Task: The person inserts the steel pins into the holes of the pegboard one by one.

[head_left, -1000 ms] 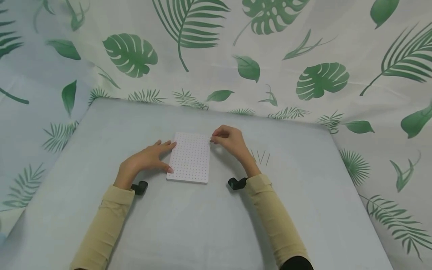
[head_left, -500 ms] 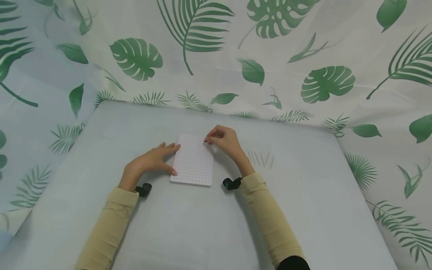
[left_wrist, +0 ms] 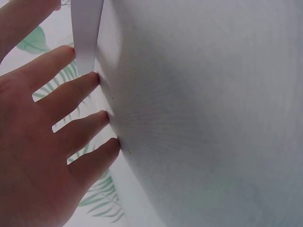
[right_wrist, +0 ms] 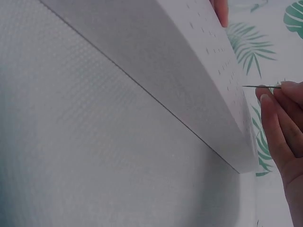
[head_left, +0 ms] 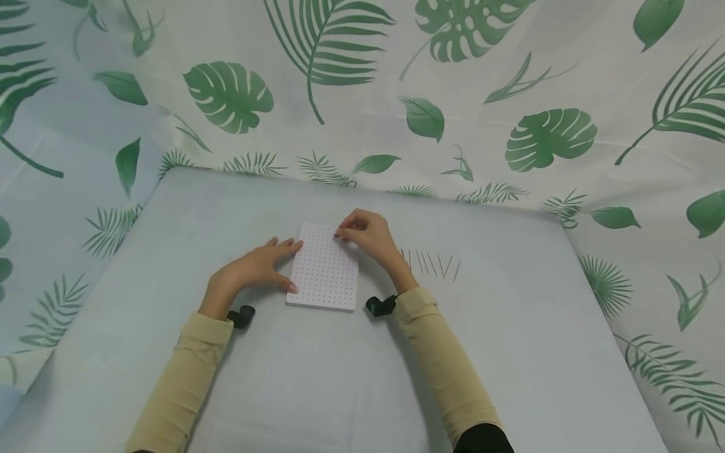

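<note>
A white board with rows of small holes lies flat on the table. Fingers spread, my left hand rests against its left side, the thumb at the near-left corner. In the left wrist view the fingertips of that hand reach down to the board's side and the tabletop. Over the far right part of the board, my right hand pinches a thin dark needle between thumb and fingers. The right wrist view shows the needle's tip close to the holed face.
Several more needles lie in a loose row on the white tabletop, right of the board and partly behind the right wrist. A leaf-printed cloth hangs behind the table. Small black cameras sit at both wrists.
My right hand has moved left with the needle, from beside the board's right edge to over its far part, uncovering more of the needle row. The left hand stays at the board's side.
</note>
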The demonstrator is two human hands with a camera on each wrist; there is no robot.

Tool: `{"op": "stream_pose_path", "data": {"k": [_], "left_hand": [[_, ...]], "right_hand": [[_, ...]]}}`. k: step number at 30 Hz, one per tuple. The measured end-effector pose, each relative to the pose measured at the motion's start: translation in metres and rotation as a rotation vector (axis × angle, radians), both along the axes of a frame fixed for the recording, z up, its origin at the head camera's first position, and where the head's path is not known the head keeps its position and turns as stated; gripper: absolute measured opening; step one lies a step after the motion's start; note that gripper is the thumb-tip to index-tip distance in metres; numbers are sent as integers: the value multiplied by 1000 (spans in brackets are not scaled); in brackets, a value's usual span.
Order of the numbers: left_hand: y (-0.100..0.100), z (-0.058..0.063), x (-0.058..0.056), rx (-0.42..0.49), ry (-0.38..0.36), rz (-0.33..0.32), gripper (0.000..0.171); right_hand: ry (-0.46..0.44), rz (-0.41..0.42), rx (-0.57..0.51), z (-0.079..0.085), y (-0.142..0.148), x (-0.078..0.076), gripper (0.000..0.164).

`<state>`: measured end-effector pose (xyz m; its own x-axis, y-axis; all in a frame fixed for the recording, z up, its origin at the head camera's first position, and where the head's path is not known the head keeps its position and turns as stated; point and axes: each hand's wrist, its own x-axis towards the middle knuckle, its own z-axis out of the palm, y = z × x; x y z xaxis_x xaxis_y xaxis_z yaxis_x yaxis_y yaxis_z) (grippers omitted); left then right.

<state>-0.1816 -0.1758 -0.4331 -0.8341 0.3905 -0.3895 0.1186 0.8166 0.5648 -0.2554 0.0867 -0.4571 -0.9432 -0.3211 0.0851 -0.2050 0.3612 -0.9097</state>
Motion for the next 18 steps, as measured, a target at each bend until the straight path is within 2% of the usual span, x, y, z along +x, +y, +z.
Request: {"op": "stream_pose_path", "data": {"k": [8, 18], "left_hand": [[0, 0, -1, -13, 3, -6, 100], [0, -3, -2, -10, -1, -9, 101]], "right_hand": [[-5, 10, 58, -2, -3, 1, 9], [66, 30, 156, -4, -8, -1, 6]]}}
